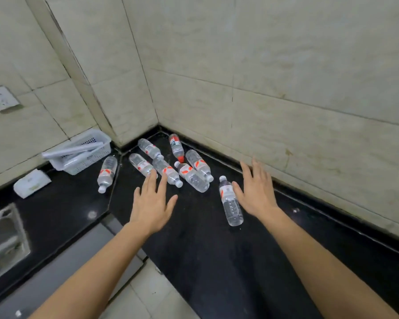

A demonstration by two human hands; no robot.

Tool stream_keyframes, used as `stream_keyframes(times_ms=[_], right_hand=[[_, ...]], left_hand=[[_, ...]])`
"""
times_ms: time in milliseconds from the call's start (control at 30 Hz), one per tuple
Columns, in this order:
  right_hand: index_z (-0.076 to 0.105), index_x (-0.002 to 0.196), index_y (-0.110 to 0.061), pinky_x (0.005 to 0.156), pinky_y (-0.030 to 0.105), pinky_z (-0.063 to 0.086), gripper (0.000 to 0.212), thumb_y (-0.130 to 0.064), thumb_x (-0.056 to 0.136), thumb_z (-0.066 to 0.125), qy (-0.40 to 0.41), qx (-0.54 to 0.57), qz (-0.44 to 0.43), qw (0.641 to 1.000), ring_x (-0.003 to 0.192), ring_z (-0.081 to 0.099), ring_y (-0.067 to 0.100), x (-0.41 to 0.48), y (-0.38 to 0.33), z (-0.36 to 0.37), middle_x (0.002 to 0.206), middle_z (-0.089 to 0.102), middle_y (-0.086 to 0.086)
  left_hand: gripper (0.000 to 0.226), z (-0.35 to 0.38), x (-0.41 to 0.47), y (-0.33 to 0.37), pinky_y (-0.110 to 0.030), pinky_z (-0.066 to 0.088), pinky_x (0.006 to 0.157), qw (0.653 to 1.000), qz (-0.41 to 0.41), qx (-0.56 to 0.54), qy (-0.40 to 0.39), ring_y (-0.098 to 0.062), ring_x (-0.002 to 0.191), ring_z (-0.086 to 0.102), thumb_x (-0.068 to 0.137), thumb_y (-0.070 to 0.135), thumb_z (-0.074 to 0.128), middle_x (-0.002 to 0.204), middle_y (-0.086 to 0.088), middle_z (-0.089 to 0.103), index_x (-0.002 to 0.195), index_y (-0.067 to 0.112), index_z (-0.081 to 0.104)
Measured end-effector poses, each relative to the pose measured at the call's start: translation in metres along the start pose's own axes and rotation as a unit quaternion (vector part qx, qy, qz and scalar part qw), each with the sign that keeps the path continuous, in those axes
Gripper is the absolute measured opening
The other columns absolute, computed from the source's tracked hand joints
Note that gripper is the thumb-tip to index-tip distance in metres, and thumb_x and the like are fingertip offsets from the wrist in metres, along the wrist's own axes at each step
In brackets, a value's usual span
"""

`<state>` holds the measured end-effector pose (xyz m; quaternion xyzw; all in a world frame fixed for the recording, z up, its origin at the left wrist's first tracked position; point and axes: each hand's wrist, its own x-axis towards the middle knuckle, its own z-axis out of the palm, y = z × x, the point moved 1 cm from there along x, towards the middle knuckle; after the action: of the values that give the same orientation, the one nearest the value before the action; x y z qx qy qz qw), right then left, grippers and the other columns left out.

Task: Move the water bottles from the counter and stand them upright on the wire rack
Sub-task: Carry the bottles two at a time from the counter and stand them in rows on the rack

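Note:
Several clear water bottles with red-and-white labels lie on their sides on the black counter (194, 238), clustered in the corner (168, 162). One bottle (230, 202) lies apart, nearer to me, just left of my right hand (255, 191). Another bottle (107, 173) lies off to the left by the basket. My left hand (151, 203) hovers open with fingers spread, its fingertips over the near edge of the cluster. My right hand is open too, its thumb close beside the lone bottle. Neither hand holds anything. No wire rack is in view.
A white plastic basket (83, 153) with white items stands at the back left. A white tissue pack (31, 183) lies in front of it. A metal sink (5, 236) is at the left edge. Tiled walls close the corner; a socket (1, 97) is on the left wall.

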<state>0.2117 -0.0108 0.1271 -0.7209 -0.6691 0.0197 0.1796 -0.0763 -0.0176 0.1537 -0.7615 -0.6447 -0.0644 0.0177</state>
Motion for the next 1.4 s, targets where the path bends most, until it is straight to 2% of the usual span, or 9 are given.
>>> stream_keyframes(times_ms=[500,567,667,733,833,967,1067,1233,1400], right_hand=[[0.016,0.161,-0.017,0.117,0.046,0.032,0.071,-0.046,0.103,0.046,-0.221,0.017,0.233,0.947,0.151,0.024,0.032,0.045,0.022,0.112,0.167,0.018,0.014],[0.017,0.161,-0.017,0.115,0.046,0.036,0.071,-0.045,0.103,0.047,-0.238,0.016,0.267,0.934,0.149,0.027,0.032,0.044,0.019,0.124,0.165,0.021,0.013],[0.017,0.16,-0.017,0.113,0.048,0.039,0.074,-0.046,0.101,0.05,-0.256,0.041,0.298,0.919,0.147,0.031,0.031,0.048,0.008,0.142,0.163,0.025,0.01],[0.015,0.161,-0.019,0.114,0.049,0.038,0.082,-0.052,0.096,0.055,-0.255,0.061,0.312,0.913,0.146,0.031,0.031,0.053,-0.004,0.156,0.163,0.025,0.009],[0.008,0.162,-0.019,0.119,0.048,0.03,0.093,-0.057,0.093,0.058,-0.262,0.053,0.324,0.908,0.149,0.027,0.033,0.06,-0.02,0.18,0.165,0.019,0.012],[0.001,0.162,-0.019,0.118,0.048,0.03,0.092,-0.044,0.096,0.06,-0.256,-0.03,0.332,0.907,0.147,0.028,0.035,0.061,-0.034,0.203,0.164,0.016,0.017],[0.005,0.162,-0.021,0.11,0.045,0.038,0.085,-0.03,0.098,0.06,-0.222,-0.028,0.359,0.906,0.135,0.041,0.034,0.056,-0.041,0.208,0.158,0.027,0.013],[0.002,0.162,-0.022,0.106,0.043,0.044,0.088,-0.043,0.098,0.059,-0.209,0.104,0.425,0.875,0.129,0.048,0.032,0.036,-0.056,0.198,0.15,0.033,0.012],[0.012,0.161,-0.023,0.095,0.04,0.049,0.08,-0.057,0.098,0.047,-0.245,0.112,0.446,0.854,0.12,0.058,0.032,-0.013,-0.066,0.192,0.14,0.05,0.011]], left_hand=[[0.074,0.16,0.223,-0.007,-0.056,0.041,0.107,0.955,0.121,-0.055,-0.264,-0.041,0.145,0.031,0.097,0.045,0.051,0.164,-0.02,0.011,0.158,0.026,0.013],[0.07,0.184,0.246,0.006,-0.056,0.036,0.111,0.94,0.103,-0.081,-0.315,-0.046,0.142,0.034,0.102,0.049,0.039,0.165,-0.021,-0.004,0.159,0.034,0.003],[0.071,0.224,0.265,0.011,-0.054,0.015,0.12,0.911,0.068,-0.127,-0.385,-0.046,0.152,0.005,0.1,0.06,0.029,0.161,-0.014,-0.033,0.158,0.038,-0.006],[0.074,0.242,0.263,0.009,-0.055,0.012,0.121,0.91,0.065,-0.158,-0.377,-0.049,0.151,0.004,0.099,0.062,0.032,0.159,-0.016,-0.037,0.158,0.038,-0.006],[0.066,0.238,0.247,-0.001,-0.051,0.031,0.115,0.922,0.083,-0.182,-0.333,-0.054,0.141,0.031,0.1,0.056,0.04,0.159,-0.021,-0.032,0.157,0.031,0.02],[0.04,0.231,0.234,-0.026,-0.045,0.043,0.105,0.918,0.164,-0.189,-0.307,-0.049,0.128,0.048,0.099,0.048,0.049,0.165,-0.018,-0.015,0.131,0.024,0.051],[0.033,0.233,0.223,-0.047,-0.043,0.045,0.099,0.91,0.231,-0.171,-0.298,-0.045,0.119,0.055,0.097,0.038,0.057,0.166,-0.017,-0.01,0.124,0.02,0.055],[0.032,0.231,0.202,-0.073,-0.044,0.049,0.092,0.902,0.261,-0.175,-0.297,-0.041,0.117,0.054,0.085,0.032,0.067,0.168,-0.008,-0.005,0.112,0.021,0.056],[0.064,0.23,0.173,-0.09,-0.044,0.049,0.1,0.895,0.261,-0.19,-0.308,-0.035,0.138,0.037,0.079,0.027,0.067,0.168,0.004,-0.008,0.138,0.026,0.043]])
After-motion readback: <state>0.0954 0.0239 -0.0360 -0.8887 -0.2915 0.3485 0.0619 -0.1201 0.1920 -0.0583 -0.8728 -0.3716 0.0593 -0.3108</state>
